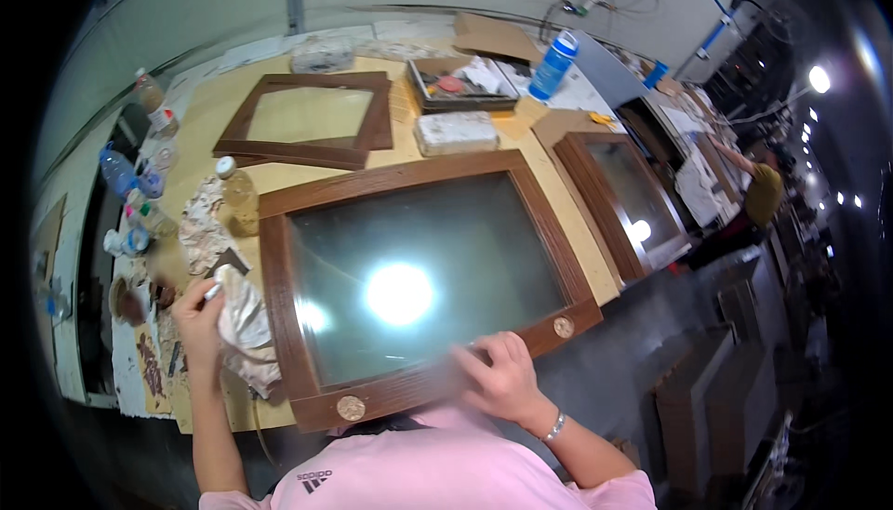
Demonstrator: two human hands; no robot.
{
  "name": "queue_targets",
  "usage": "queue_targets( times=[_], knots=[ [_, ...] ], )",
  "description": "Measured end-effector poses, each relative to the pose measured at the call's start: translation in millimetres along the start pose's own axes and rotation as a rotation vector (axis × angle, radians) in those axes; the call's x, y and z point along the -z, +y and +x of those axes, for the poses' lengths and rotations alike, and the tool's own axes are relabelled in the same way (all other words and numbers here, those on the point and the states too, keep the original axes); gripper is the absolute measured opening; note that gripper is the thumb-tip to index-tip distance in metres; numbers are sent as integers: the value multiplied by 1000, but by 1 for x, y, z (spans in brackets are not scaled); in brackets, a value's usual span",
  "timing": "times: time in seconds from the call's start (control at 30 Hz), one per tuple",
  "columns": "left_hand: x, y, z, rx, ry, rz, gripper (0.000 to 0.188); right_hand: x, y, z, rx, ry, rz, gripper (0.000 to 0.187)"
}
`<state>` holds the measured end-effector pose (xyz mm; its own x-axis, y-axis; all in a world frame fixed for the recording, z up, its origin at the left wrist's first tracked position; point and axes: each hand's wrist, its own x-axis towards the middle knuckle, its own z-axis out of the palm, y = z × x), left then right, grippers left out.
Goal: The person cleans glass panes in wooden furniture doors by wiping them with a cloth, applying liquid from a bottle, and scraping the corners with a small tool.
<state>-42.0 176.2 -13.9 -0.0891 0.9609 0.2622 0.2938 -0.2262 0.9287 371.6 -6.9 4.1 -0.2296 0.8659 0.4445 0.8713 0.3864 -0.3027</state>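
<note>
A brown wooden-framed glass door panel [549,203] lies flat in front of me, and its glass reflects a bright lamp. Two round cut-outs show in the frame's near rail. My left hand [199,322], beside the panel's left edge, is closed on a crumpled white cloth [245,319], which hangs down toward the table. Over the near rail, right of its middle, my right hand [505,378] is bent with its fingers curled. Motion smears its thumb side, so I cannot see whether anything is in it.
Left of the panel stand a bottle of yellowish liquid [239,196] and several other bottles. Behind it are stacked wooden frames [244,119], a white block [456,132], an open box [423,96] and a blue bottle [554,66]. More framed panels [588,194] lie right; a person [765,189] works beyond.
</note>
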Motion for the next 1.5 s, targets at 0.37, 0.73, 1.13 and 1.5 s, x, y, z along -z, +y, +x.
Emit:
queue_targets(
  times=[0.37, 0.73, 1.13, 1.5],
  knots=[
    [-98, 127, -3, -242, -386, -205, 18, -19, -16, -34, -23, 197, -48, 45],
    [-281, 171, -31, -429, -890, -119, 22, -15, -16, -36, -39, 191, -6, 49],
    [-59, 77, 78, -150, -95, 92, 18, -10, 9, -32, -22, 300, -26, 42],
    [74, -95, -42, 271, 70, 630, 25, -17, 4, -44, -7, 229, -202, 41]
  ],
)
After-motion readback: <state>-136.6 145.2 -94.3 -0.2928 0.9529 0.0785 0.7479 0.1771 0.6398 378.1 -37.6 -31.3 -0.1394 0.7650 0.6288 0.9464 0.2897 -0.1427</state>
